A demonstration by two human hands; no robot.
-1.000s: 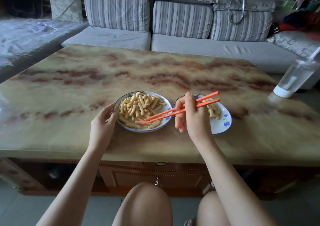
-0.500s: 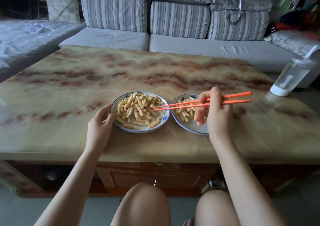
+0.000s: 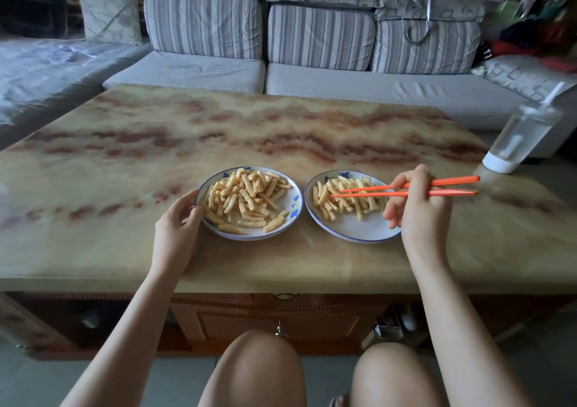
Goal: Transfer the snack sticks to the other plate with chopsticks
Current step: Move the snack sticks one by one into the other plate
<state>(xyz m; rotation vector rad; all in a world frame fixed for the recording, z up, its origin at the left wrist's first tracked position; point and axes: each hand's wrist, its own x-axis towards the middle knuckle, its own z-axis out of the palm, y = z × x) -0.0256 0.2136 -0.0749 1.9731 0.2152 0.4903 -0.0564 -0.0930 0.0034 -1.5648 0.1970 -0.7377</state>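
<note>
Two white plates with blue rims stand side by side near the table's front edge. The left plate [image 3: 290, 200] holds a large heap of yellow snack sticks [image 3: 246, 200]. The right plate [image 3: 352, 230] holds a smaller pile of snack sticks [image 3: 346, 197]. My left hand [image 3: 176, 225] rests on the left plate's left rim, fingers curled against it. My right hand [image 3: 418, 206] grips a pair of orange chopsticks [image 3: 406, 189] over the right plate. Their tips point left, slightly apart, above the smaller pile. I cannot tell if a stick is between them.
The marble-patterned table [image 3: 156, 156] has a clear water bottle with a white base [image 3: 518, 144] at its right edge. A grey striped sofa [image 3: 312, 63] runs behind the table. My bare knees are below the table's front edge.
My right hand has carried the chopsticks rightward from the left plate to over the right plate. My left hand stays on the left plate's rim.
</note>
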